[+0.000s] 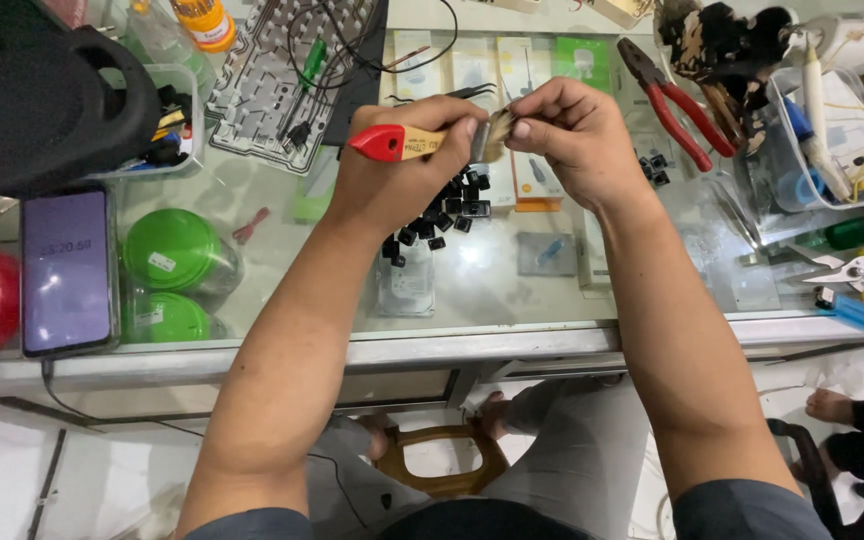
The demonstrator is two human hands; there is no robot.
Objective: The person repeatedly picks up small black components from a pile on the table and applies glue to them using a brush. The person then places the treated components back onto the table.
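- Now I see my left hand (397, 170) clamped around a paintbrush (422, 141), its long axis level, red handle tip pointing left, bristles right.
- My right hand (562, 135) pinches the bristles shut.
- Below lie small black parts (442, 215) on the glass table (492, 270).

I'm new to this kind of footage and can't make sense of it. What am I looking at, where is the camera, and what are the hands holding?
There is no machine here, only a person at work. The one picture comes from a camera on their head, looking down at a glass counter. The left hand holds a small brush with a red-tipped wooden handle. The right hand pinches its bristles. Under the hands lies a heap of small black parts. Around it are red pliers, a phone, green-lidded jars and a clear tub of tools.
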